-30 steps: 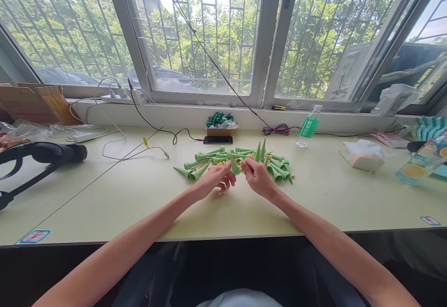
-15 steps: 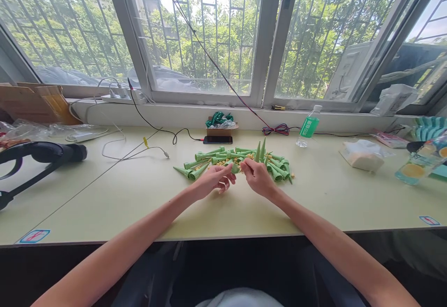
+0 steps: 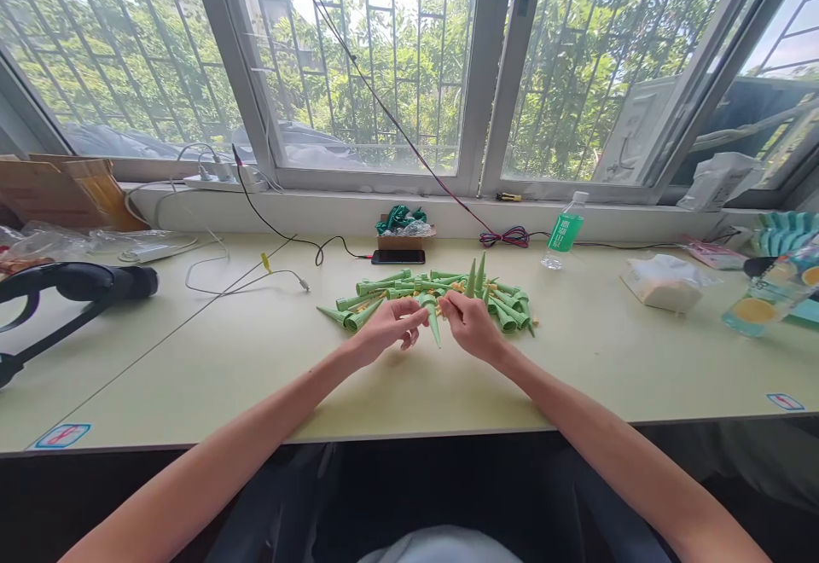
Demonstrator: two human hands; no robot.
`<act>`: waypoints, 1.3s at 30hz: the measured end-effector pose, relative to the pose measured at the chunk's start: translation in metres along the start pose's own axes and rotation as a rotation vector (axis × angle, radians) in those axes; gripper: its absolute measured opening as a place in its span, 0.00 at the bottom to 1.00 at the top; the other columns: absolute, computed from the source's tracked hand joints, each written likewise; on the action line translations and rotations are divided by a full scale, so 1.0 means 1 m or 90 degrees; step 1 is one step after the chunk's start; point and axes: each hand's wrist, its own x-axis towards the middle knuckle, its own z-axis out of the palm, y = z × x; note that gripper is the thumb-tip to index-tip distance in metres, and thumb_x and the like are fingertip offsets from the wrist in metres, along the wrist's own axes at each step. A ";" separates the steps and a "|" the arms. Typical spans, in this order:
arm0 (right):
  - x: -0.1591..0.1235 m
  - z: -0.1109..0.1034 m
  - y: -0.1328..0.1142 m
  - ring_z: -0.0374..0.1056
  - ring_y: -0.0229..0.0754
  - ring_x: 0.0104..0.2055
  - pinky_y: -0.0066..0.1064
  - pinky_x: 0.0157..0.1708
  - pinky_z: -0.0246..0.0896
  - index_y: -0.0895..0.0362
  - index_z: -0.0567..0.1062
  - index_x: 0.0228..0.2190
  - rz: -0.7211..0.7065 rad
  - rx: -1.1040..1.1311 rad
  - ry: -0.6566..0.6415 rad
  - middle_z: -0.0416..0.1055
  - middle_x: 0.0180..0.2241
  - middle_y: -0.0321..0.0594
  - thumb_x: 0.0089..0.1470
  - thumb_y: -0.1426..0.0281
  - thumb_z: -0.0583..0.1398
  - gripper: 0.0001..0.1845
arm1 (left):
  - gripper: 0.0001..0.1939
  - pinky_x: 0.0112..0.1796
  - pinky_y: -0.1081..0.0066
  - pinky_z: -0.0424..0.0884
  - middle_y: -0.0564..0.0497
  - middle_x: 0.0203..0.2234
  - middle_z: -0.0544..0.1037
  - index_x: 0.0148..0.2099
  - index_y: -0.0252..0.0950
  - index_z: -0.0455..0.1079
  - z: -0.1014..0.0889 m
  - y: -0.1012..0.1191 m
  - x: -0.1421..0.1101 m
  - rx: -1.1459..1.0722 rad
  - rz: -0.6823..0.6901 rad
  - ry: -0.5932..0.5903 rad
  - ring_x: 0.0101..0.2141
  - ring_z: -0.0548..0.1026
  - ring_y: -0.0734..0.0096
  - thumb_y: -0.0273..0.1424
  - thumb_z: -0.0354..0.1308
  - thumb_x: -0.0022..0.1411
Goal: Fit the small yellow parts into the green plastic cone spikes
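Note:
My left hand pinches a green cone between thumb and fingers, its narrow tip pointing down toward me. Close by on the right, my right hand is closed, thumb against fingers; what it grips, if anything, is too small to make out. Just behind that hand two green cones point upward, and I cannot tell whether they stand alone or touch it. A pile of green cones spreads behind both hands, with small yellow pieces scattered among them.
Beyond the pile lie a phone on a cable and a small cardboard box. A bottle and a tissue pack are to the right. A black headset and loose white cable occupy the left side.
The cone in my left hand has turned: its tip now points down between my hands, where before only a short rounded part showed. My right hand has barely moved.

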 end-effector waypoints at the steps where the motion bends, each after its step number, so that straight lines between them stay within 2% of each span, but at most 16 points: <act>1: 0.000 0.000 0.000 0.46 0.35 0.21 0.29 0.23 0.44 0.54 0.54 0.22 0.001 -0.001 -0.001 0.53 0.18 0.30 0.65 0.61 0.49 0.20 | 0.20 0.19 0.76 0.60 0.54 0.24 0.68 0.32 0.33 0.65 0.000 0.000 0.000 0.005 0.002 0.004 0.20 0.67 0.78 0.44 0.67 0.53; 6: 0.000 0.000 -0.001 0.47 0.34 0.21 0.28 0.23 0.45 0.54 0.56 0.22 -0.002 -0.004 -0.004 0.54 0.18 0.31 0.65 0.61 0.49 0.20 | 0.19 0.20 0.76 0.60 0.56 0.21 0.66 0.33 0.34 0.64 -0.001 -0.002 0.000 0.037 0.020 0.017 0.20 0.67 0.78 0.42 0.66 0.55; 18: -0.001 -0.001 0.000 0.48 0.34 0.21 0.29 0.23 0.45 0.54 0.56 0.22 -0.002 -0.007 -0.015 0.55 0.19 0.31 0.65 0.61 0.49 0.20 | 0.18 0.21 0.76 0.60 0.57 0.20 0.68 0.38 0.36 0.64 -0.004 -0.007 -0.001 0.094 0.066 0.030 0.18 0.66 0.78 0.42 0.65 0.56; 24: 0.000 -0.001 -0.002 0.49 0.35 0.20 0.29 0.22 0.45 0.54 0.56 0.22 -0.001 -0.008 -0.018 0.56 0.18 0.31 0.65 0.61 0.49 0.20 | 0.20 0.20 0.76 0.60 0.55 0.23 0.69 0.41 0.35 0.65 -0.002 -0.006 -0.002 0.102 0.077 0.045 0.19 0.67 0.78 0.43 0.66 0.55; 27: 0.000 -0.001 -0.003 0.49 0.35 0.20 0.29 0.22 0.45 0.54 0.56 0.22 -0.001 -0.011 -0.018 0.56 0.18 0.31 0.65 0.60 0.49 0.21 | 0.20 0.20 0.76 0.61 0.55 0.25 0.69 0.41 0.36 0.66 -0.002 -0.006 -0.002 0.107 0.084 0.048 0.19 0.67 0.78 0.43 0.66 0.54; 31: -0.001 -0.001 -0.003 0.48 0.35 0.20 0.29 0.22 0.45 0.54 0.57 0.22 0.002 -0.019 -0.019 0.55 0.18 0.31 0.65 0.60 0.49 0.21 | 0.20 0.20 0.76 0.60 0.57 0.21 0.67 0.42 0.36 0.65 -0.002 -0.006 -0.001 0.121 0.083 0.043 0.19 0.67 0.78 0.42 0.66 0.54; 36: -0.001 -0.001 -0.002 0.47 0.35 0.20 0.29 0.22 0.44 0.54 0.56 0.22 0.001 -0.021 -0.021 0.55 0.18 0.31 0.65 0.60 0.48 0.21 | 0.20 0.19 0.76 0.61 0.55 0.25 0.69 0.42 0.36 0.64 -0.002 -0.003 -0.002 0.138 0.087 0.041 0.19 0.67 0.78 0.42 0.65 0.55; 39: -0.001 -0.001 -0.001 0.47 0.35 0.20 0.29 0.22 0.44 0.54 0.56 0.22 -0.003 -0.022 -0.020 0.54 0.18 0.31 0.65 0.59 0.48 0.21 | 0.21 0.19 0.76 0.60 0.55 0.23 0.69 0.41 0.36 0.64 -0.002 -0.001 -0.003 0.154 0.083 0.040 0.19 0.66 0.78 0.43 0.65 0.54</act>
